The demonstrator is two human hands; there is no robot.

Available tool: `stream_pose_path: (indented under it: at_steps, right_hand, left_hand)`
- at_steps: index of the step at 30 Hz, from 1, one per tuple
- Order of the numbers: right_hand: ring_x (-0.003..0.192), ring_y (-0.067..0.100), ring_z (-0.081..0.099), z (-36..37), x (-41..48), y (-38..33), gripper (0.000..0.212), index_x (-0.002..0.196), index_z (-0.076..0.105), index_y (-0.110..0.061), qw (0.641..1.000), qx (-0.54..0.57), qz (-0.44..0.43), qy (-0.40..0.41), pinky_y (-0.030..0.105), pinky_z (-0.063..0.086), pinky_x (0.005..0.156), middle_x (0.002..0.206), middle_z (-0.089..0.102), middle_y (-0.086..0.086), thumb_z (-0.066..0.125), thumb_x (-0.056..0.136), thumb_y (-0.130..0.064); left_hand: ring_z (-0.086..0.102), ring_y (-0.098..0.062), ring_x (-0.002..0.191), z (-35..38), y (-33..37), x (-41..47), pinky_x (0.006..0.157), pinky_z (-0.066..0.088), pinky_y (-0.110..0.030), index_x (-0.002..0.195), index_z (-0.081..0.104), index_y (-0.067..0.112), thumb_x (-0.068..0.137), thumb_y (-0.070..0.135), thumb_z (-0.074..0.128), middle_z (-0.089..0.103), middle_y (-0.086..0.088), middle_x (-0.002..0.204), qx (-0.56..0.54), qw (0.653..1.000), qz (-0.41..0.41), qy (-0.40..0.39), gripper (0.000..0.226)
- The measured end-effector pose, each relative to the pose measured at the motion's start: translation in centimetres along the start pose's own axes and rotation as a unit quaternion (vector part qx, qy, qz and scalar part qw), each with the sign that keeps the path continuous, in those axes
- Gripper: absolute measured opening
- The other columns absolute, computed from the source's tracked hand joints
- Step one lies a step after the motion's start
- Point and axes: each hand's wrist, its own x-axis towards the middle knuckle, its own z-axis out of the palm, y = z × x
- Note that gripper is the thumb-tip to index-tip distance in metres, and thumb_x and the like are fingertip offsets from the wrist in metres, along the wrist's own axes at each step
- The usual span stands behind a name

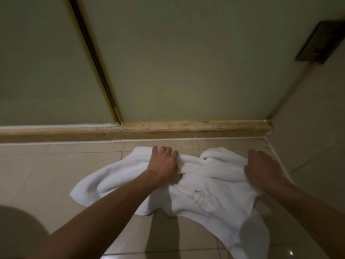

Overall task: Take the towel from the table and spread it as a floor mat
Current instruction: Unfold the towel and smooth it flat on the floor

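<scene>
I am reaching both bare forearms down toward the floor (pixel 56 165), which is laid with pale beige tiles. On the near left of the towel (pixel 205 195), a rounded grey shape (pixel 18 232) is showing at the edge of view, too blurred for me to tell what it is.

The white towel is lying on the tiles, crumpled and only partly opened out. One corner is trailing toward me at the near right, and a flatter flap is spreading out to the left. Folds are bunching across its middle.

My left hand (pixel 164 165) is resting on the towel's far middle part, fingers curled over a raised ridge of cloth and gripping it. My right hand (pixel 263 169) is sitting at the towel's right edge, back of the hand up, its fingers bent down into the fabric and holding a bunch of it.

Just beyond the towel, a low tan stone curb (pixel 168 128) is running across the floor. Above the curb, frosted greenish door panels (pixel 168 62) are standing upright, with a dark frame strip (pixel 97 58) dividing them beyond the towel's left side. To the far right of the towel, a dark plate (pixel 321 42) is hanging on the side wall (pixel 308 128).
</scene>
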Motion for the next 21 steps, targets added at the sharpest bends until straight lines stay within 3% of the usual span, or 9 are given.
stream_pose_path:
  at_steps: [3,6,9,12,15,21]
  right_hand:
    - [0.112,0.031,0.053,0.8,1.1,-1.9,0.039,0.129,0.048,-0.013,0.993,0.06,-0.1,0.005,0.037,0.042,0.093,0.125,0.054,0.013,0.046,0.09,-0.015]
    - [0.124,0.024,0.045,2.1,1.8,-3.8,0.04,0.135,0.045,-0.018,0.978,0.061,-0.2,-0.021,0.035,0.035,0.102,0.137,0.05,0.007,0.045,0.096,-0.025]
    - [0.116,0.021,0.049,3.1,2.6,-5.3,0.034,0.127,0.051,-0.029,0.966,0.042,-0.256,0.002,0.034,0.035,0.096,0.126,0.057,-0.001,0.047,0.094,-0.028]
    - [0.105,0.021,0.053,3.2,3.2,-6.3,0.026,0.118,0.057,-0.027,0.97,-0.02,-0.24,0.037,0.034,0.035,0.087,0.114,0.06,-0.001,0.045,0.095,-0.027]
    - [0.095,0.021,0.055,3.2,3.6,-6.4,0.018,0.105,0.062,-0.021,0.968,-0.077,-0.227,0.068,0.032,0.034,0.079,0.103,0.063,0.0,0.047,0.094,-0.021]
    - [0.071,0.032,0.059,3.2,3.4,-5.0,0.012,0.078,0.063,-0.008,0.973,-0.017,-0.194,0.12,0.037,0.039,0.068,0.077,0.064,0.012,0.065,0.075,0.004]
  left_hand:
    - [0.01,-0.031,0.145,0.8,0.6,-0.5,0.114,-0.006,-0.057,0.15,0.014,0.021,0.091,0.054,0.031,0.017,-0.013,0.157,-0.011,0.999,0.043,0.004,0.07]
    - [0.002,-0.028,0.146,1.4,0.8,-0.6,0.113,-0.01,-0.057,0.151,0.008,0.023,0.094,0.049,0.023,0.01,-0.011,0.159,-0.024,0.997,0.079,-0.011,0.065]
    - [0.023,-0.031,0.139,1.5,0.7,-0.2,0.114,0.0,-0.058,0.15,0.016,0.018,0.097,0.045,0.027,0.032,-0.013,0.148,-0.017,0.997,0.075,-0.017,0.06]
    - [0.038,-0.032,0.12,1.8,0.7,0.5,0.109,0.015,-0.055,0.146,0.026,0.024,0.097,0.04,0.032,0.045,-0.012,0.128,-0.016,0.997,0.078,0.007,0.052]
    - [0.04,-0.03,0.107,2.0,0.8,1.4,0.098,0.027,-0.048,0.141,0.032,0.027,0.096,0.04,0.037,0.047,-0.01,0.116,-0.012,0.997,0.072,0.023,0.047]
    - [0.04,-0.029,0.107,1.6,1.6,3.5,0.093,0.027,-0.044,0.12,0.054,0.02,0.095,0.037,0.044,0.049,-0.009,0.112,-0.016,1.0,0.001,-0.008,0.032]
